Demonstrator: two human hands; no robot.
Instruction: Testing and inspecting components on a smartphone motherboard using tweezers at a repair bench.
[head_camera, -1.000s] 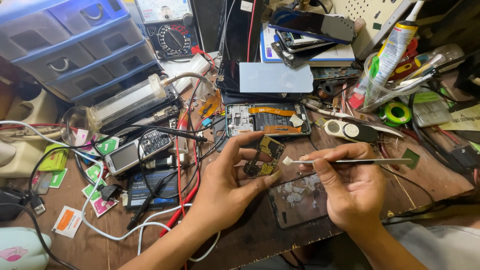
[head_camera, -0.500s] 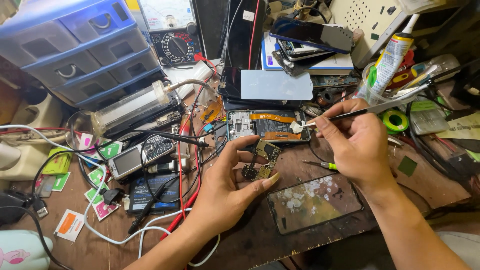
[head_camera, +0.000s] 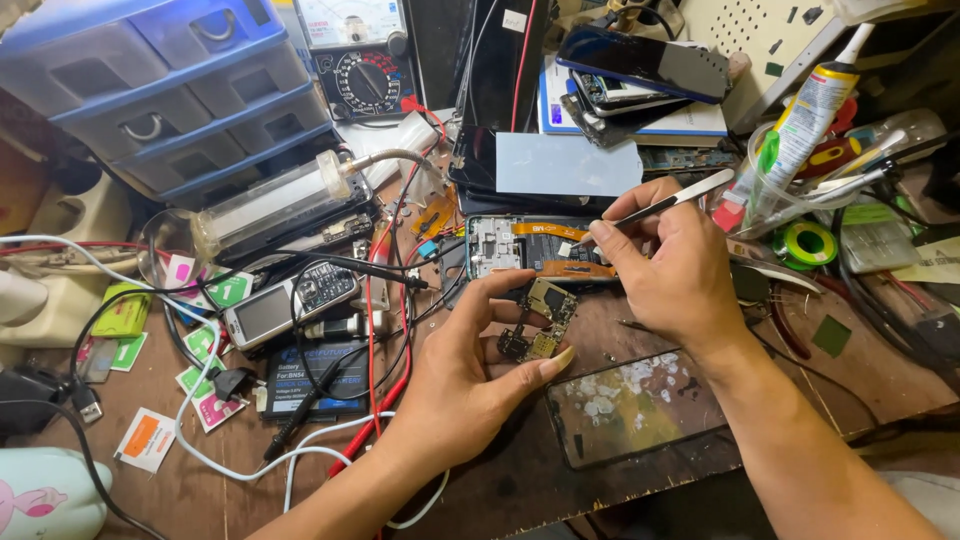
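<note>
A: Item one, circuit board (head_camera: 541, 321): small, bare, gold and dark, resting on the desk (head_camera: 500, 490) between the two hands. The left hand (head_camera: 470, 385) is grasping it, thumb on the near edge and fingertips curling over the far edge.

B: Handling notes?

A: Judging by its look, it is light, stiff and thin, and likely fragile where the tiny components are sitting. The bare edges are looking like the safest place to take hold, as the left hand is doing; pressing on the faces seems risky.

B: Item two?

A: Tweezers (head_camera: 668, 205): slim, metal, pale. The right hand (head_camera: 672, 270) is pinching them shut between thumb and fingers, tip pointing down-left over an opened phone body (head_camera: 535, 247) with an orange flex strip. Whether the tip is touching that phone cannot be told.

B: Surface?

A: Brown wooden desk, worn and crowded. A cracked phone screen (head_camera: 632, 405) is lying just beside the board, below the right wrist. A keypad phone (head_camera: 290, 302), a flat battery (head_camera: 315, 375) and coloured stickers are lying to the left among red, white and black wires.

B: And the room?

A: Blue parts drawers (head_camera: 160, 90) and an analogue meter (head_camera: 355, 55) are standing at the back left; stacked phones (head_camera: 640, 70) are sitting at the back centre; a clear cup (head_camera: 790, 190) holding a tube and tools is standing at the right. Free space around the board is looking tight.
</note>
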